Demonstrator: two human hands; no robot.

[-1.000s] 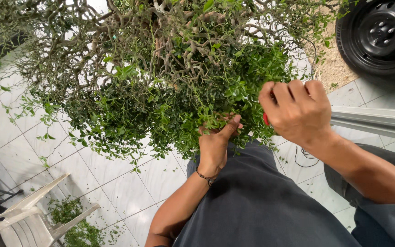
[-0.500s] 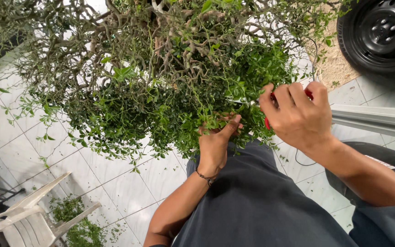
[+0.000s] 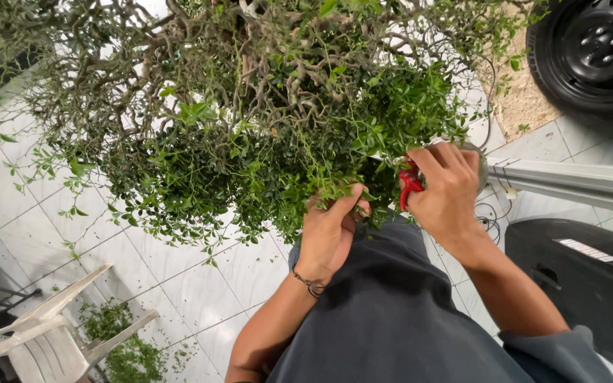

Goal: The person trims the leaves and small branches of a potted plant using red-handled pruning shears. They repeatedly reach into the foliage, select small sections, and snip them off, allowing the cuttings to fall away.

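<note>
From the head view, the person's right hand [image 3: 448, 193] is closed around a pair of red-handled pruning shears [image 3: 410, 182]; only a bit of red handle shows at the thumb side of the fist, and the blades are lost among the leaves, so I cannot tell whether they are open or shut. Just to the left of that grip, the left hand [image 3: 331, 228] pinches a leafy twig [image 3: 335, 191] between thumb and fingers, closed on it, with a thin bracelet [image 3: 311, 285] at the wrist below.

Both hands are pushed into the lower edge of a dense, small-leaved bush [image 3: 250, 135], whose twisted bare branches spread above and away from the grip, the thick green foliage hanging right over the knuckles. The person's dark grey shirt [image 3: 384, 312] fills the space under the hands.

Well away to the right of the shears lie a black car tyre [image 3: 594, 53] and a black case [image 3: 583, 276]. Far down to the left of the hands stands a white plastic chair [image 3: 44, 333], with cut green sprigs [image 3: 125, 347] scattered on the pale tiled floor [image 3: 179, 284] beside it.
</note>
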